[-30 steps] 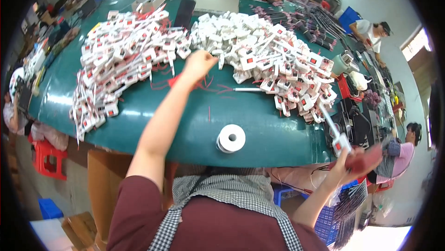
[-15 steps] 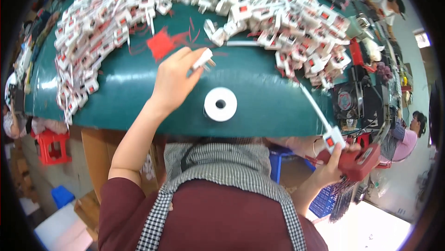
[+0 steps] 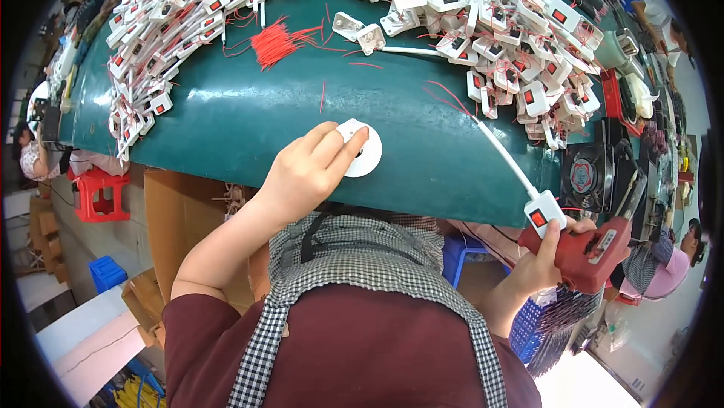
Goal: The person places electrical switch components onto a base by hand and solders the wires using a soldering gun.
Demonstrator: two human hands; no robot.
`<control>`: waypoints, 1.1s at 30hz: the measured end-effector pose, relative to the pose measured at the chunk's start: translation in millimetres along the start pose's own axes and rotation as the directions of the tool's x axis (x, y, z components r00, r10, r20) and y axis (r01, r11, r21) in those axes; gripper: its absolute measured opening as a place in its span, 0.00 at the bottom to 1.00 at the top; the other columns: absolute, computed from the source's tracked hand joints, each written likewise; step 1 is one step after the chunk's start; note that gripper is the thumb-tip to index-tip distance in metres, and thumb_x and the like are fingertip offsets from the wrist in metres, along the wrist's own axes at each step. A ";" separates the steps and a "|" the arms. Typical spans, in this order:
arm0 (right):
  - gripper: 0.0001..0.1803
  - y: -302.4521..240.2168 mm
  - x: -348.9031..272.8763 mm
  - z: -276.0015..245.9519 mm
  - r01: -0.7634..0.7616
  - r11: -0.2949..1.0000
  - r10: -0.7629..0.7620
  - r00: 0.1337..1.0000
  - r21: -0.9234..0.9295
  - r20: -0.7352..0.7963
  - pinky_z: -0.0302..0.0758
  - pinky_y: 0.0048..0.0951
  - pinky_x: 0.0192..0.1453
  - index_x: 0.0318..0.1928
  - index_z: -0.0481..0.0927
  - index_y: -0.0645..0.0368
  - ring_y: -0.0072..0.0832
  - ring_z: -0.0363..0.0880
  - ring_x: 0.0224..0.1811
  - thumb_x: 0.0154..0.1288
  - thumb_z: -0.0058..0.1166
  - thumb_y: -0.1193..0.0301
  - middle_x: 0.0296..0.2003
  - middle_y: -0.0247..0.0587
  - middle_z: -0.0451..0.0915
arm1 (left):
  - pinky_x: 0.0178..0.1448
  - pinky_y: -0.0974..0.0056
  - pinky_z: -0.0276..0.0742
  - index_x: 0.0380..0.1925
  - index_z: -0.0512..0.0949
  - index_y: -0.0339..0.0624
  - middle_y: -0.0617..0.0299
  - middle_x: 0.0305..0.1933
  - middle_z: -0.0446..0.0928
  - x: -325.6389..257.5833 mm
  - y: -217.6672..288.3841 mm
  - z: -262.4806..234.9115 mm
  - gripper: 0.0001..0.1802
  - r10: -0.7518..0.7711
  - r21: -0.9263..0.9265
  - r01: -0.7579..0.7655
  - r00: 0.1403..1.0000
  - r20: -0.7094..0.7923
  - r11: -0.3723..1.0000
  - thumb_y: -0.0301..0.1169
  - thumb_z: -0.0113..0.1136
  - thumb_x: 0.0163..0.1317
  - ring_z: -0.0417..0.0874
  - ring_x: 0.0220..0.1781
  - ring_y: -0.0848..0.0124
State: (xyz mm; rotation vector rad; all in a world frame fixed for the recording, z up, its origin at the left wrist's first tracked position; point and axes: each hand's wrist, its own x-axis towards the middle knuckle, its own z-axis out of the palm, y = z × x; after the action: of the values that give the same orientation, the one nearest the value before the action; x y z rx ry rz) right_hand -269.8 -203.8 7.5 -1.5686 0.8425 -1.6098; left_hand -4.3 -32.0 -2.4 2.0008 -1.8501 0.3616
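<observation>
My left hand [image 3: 308, 170] is closed, its fingertips pinching a small white plastic plug piece [image 3: 349, 127]. The piece is over a white roll [image 3: 367, 161] near the table's front edge; whether they touch is hard to tell. At the right, my right hand [image 3: 537, 266] is closed on a white switch housing [image 3: 546, 214] with a red rocker switch, its thumb on the edge. From this housing a thin white tube [image 3: 507, 157] runs up over the table, with red wire ends out of its tip. A red box-shaped tool [image 3: 594, 256] sits against the right fingers.
Heaps of white switch housings [image 3: 532, 57] lie along the right back and the left back [image 3: 170, 27] of the green table [image 3: 241, 136]. A bundle of short red wires [image 3: 275, 46] lies between them. A black fan [image 3: 587, 173] stands at the right. Other people sit farther off.
My left hand has come down from the table's middle to the white roll, with the white plug piece in it. My right hand keeps its hold on the switch housing. The view has shifted slightly.
</observation>
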 end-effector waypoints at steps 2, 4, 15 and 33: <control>0.36 -1.1 -1.4 -2.0 0.016 1.000 -0.015 1.000 -0.016 0.016 0.75 0.28 0.46 0.60 0.53 0.60 0.26 0.71 0.39 0.54 0.54 0.90 0.42 0.38 0.64 | 0.42 0.64 0.80 0.48 0.78 0.36 0.56 0.40 0.74 1.4 8.5 -3.4 0.25 0.033 0.033 -0.035 0.998 0.050 0.999 0.20 0.60 0.44 0.80 0.47 0.60; 0.39 -6.2 -7.3 3.7 0.011 1.000 -0.013 0.999 0.027 0.048 0.77 0.32 0.47 0.63 0.52 0.57 0.26 0.70 0.41 0.53 0.52 0.92 0.43 0.38 0.65 | 0.48 0.62 0.80 0.49 0.78 0.38 0.54 0.49 0.73 -2.7 16.3 -5.4 0.26 -0.005 0.053 -0.001 0.993 0.120 0.999 0.17 0.57 0.44 0.77 0.55 0.57; 0.29 -40.9 -20.4 108.9 -0.075 0.937 -0.243 0.558 0.340 0.794 0.78 0.35 0.43 0.49 0.60 0.54 0.31 0.78 0.37 0.53 0.62 0.86 0.36 0.38 0.74 | 0.47 0.58 0.76 0.50 0.75 0.33 0.54 0.42 0.78 17.1 13.9 -68.8 0.32 -0.225 -0.372 0.199 0.974 -0.027 0.907 0.34 0.72 0.44 0.80 0.40 0.63; 0.61 -17.0 -60.8 135.6 -0.084 0.963 -0.166 0.562 0.255 0.810 0.79 0.29 0.45 0.72 0.30 0.54 0.31 0.80 0.43 0.52 0.64 0.83 0.45 0.45 0.72 | 0.52 0.60 0.73 0.51 0.71 0.39 0.53 0.45 0.72 -16.4 9.3 -29.3 0.25 -0.302 -0.825 0.468 0.874 0.380 0.318 0.24 0.61 0.50 0.76 0.49 0.56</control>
State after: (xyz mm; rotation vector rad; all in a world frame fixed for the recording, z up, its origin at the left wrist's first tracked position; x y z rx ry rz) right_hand -135.6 -138.7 -3.9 -1.8662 0.0449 -0.7465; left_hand -13.0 -4.7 17.4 1.5362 -1.0730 -0.8394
